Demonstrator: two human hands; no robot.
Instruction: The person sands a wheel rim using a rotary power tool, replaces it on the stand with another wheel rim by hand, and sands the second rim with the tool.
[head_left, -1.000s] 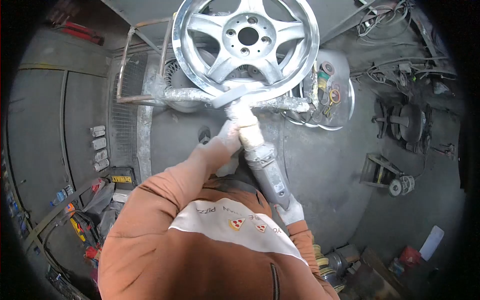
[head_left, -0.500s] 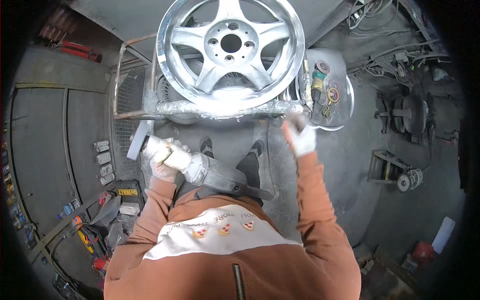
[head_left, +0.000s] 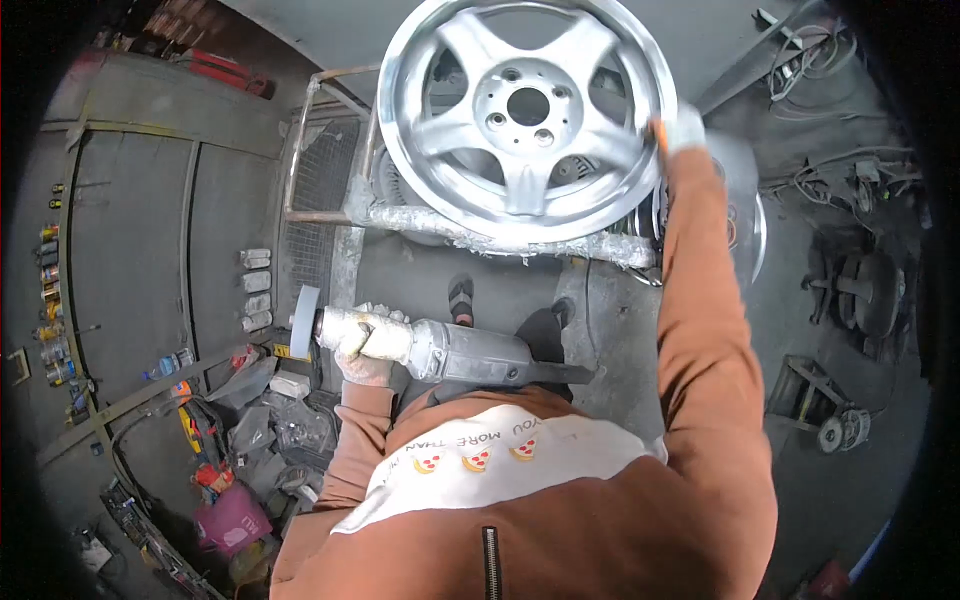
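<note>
A silver five-spoke wheel rim (head_left: 526, 190) leans on a metal frame (head_left: 600, 247) with a crusted front bar. My left hand (head_left: 365, 345), gloved, is wrapped round the neck of a grey power grinder (head_left: 460, 352), held across my waist. The grinder's pale wheel (head_left: 305, 322) points left, away from the rim. My gloved right hand (head_left: 682, 130) is at the rim's right edge, blurred by motion. Something orange shows by its fingers, too smeared to make out.
Behind my right forearm is a round tray (head_left: 745, 190). A bench grinder (head_left: 843, 430) stands at the right. Bags and tools, with a pink bag (head_left: 232, 520), lie at lower left. Cables (head_left: 815, 60) hang at upper right. A cord runs down beside my foot.
Both hands held the grinder at the rim at first. It then swung down left in my left hand, while my right hand let go and rose to the rim's edge. The rim has turned.
</note>
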